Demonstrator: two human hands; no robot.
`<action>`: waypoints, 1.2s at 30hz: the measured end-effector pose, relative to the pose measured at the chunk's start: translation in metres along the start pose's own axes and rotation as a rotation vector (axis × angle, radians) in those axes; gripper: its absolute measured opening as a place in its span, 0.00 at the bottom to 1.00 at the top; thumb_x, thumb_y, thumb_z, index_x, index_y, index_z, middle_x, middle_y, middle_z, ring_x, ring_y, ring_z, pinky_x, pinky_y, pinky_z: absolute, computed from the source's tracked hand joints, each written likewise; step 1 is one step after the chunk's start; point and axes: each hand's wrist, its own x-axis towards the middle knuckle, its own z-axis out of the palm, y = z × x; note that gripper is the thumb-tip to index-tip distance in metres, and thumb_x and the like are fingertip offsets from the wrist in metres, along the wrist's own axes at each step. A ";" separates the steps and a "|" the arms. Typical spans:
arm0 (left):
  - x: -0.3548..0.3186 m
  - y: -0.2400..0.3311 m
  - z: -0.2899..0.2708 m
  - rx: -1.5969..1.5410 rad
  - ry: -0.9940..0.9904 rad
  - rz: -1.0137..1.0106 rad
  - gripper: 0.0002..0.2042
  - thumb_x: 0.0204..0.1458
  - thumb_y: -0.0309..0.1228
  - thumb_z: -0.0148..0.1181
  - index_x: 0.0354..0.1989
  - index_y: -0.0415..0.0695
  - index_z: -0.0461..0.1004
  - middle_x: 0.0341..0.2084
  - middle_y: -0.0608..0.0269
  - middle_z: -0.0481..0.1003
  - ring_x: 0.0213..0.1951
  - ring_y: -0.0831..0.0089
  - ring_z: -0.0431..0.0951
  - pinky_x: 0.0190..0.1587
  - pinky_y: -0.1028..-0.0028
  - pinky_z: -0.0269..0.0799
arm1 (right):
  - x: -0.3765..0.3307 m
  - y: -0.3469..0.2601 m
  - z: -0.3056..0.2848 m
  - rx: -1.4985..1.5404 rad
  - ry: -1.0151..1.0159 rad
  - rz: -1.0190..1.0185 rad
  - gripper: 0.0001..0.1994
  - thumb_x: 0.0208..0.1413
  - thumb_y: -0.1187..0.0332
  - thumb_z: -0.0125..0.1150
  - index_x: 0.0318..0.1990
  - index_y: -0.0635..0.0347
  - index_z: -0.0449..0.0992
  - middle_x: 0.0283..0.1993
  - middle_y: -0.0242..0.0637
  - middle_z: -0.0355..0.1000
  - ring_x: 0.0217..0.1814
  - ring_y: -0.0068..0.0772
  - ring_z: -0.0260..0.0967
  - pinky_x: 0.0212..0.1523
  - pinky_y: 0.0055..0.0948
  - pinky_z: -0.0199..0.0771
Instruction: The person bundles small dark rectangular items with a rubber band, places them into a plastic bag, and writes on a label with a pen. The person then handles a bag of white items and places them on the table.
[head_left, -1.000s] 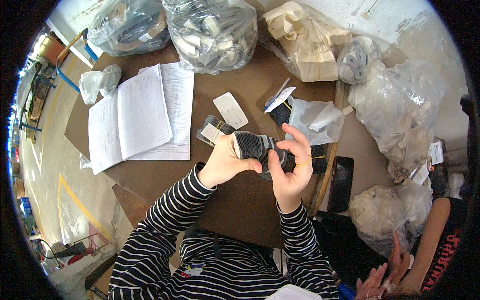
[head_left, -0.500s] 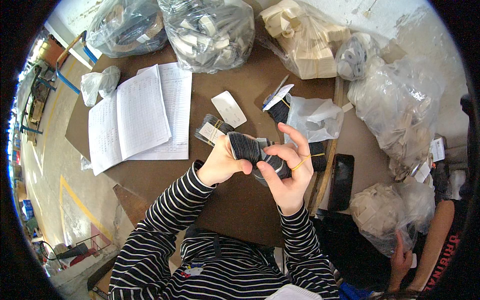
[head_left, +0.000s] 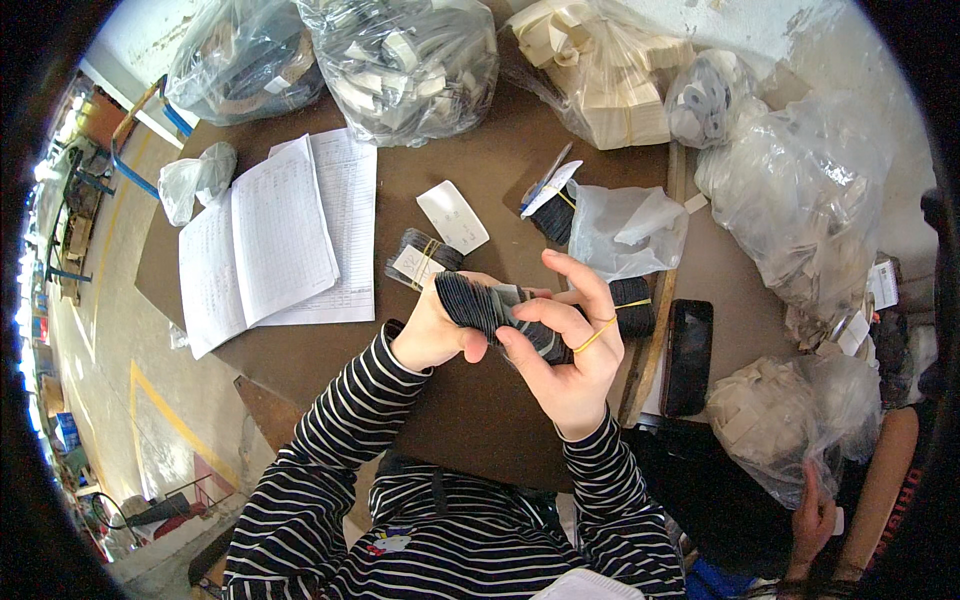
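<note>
In front of my body, my left hand (head_left: 430, 332) is closed around one end of a stack of thin dark strips (head_left: 468, 303), its thumb along the near side. The strips lie close together with their edges slightly fanned. At the stack's right part, my right hand (head_left: 578, 350) grips it between thumb and bent fingers, with another finger raised. A yellow rubber band (head_left: 596, 335) loops around a finger of the right hand. Just beyond the left hand lies a banded bundle of dark strips (head_left: 422, 260) with a pale tag. My palms hide part of the stack.
An open notebook (head_left: 285, 225) lies left on the brown table (head_left: 440, 420), near a white card (head_left: 453, 217). Clear bags (head_left: 400, 70) of pieces line the back. Right are another dark bundle (head_left: 632, 308), a phone (head_left: 688, 357), and another person's hand (head_left: 813, 520) by a bag.
The stack has tilted and its strips are more fanned out. Both hands have shifted slightly left, still on the stack. The whole view has moved a little.
</note>
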 end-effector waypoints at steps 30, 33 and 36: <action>0.004 0.006 0.006 0.126 0.033 0.101 0.31 0.38 0.49 0.78 0.43 0.35 0.77 0.32 0.71 0.78 0.35 0.84 0.73 0.40 0.79 0.72 | -0.001 0.010 0.007 -0.081 0.095 0.047 0.09 0.50 0.80 0.66 0.39 0.63 0.79 0.62 0.48 0.69 0.40 0.29 0.73 0.48 0.29 0.73; 0.003 0.005 0.007 0.124 0.075 0.076 0.34 0.35 0.53 0.77 0.41 0.35 0.77 0.31 0.72 0.77 0.33 0.84 0.73 0.37 0.79 0.72 | -0.002 0.008 0.007 -0.117 0.066 0.080 0.10 0.48 0.81 0.66 0.40 0.61 0.80 0.62 0.48 0.69 0.38 0.30 0.73 0.46 0.29 0.74; 0.004 0.008 0.011 0.106 0.104 0.007 0.40 0.29 0.61 0.75 0.41 0.34 0.77 0.31 0.71 0.78 0.32 0.83 0.74 0.36 0.78 0.72 | -0.003 0.012 0.005 -0.087 0.034 0.080 0.13 0.46 0.80 0.68 0.41 0.59 0.80 0.63 0.49 0.68 0.37 0.32 0.74 0.43 0.30 0.75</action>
